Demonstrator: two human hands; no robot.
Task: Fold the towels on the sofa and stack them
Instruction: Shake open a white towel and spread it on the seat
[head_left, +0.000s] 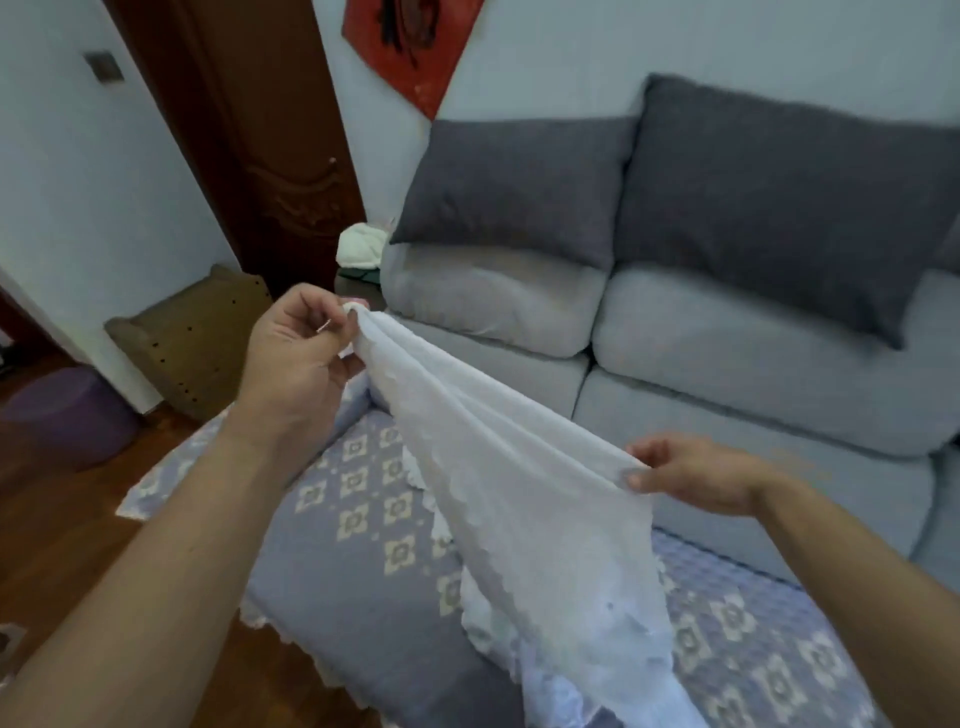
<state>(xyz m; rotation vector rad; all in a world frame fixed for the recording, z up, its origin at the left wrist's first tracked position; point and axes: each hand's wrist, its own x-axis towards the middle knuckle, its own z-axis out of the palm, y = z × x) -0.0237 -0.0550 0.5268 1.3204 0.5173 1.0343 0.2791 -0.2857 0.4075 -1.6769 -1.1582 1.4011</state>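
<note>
Grey sofa (675, 364) behind hands | left hand (296, 358), right hand (685, 478) each pinch white towel (519, 493) | unfolded; no stack visible

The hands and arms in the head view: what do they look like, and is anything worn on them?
Both arms are bare up to the frame edge: no sleeves, gloves or watch show. The left hand and right hand show no rings, though the picture is slightly blurred.

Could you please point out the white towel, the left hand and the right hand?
white towel (519, 499), head view, middle of the cloth.
left hand (296, 353), head view, back of the hand.
right hand (691, 475), head view, back of the hand.
</note>
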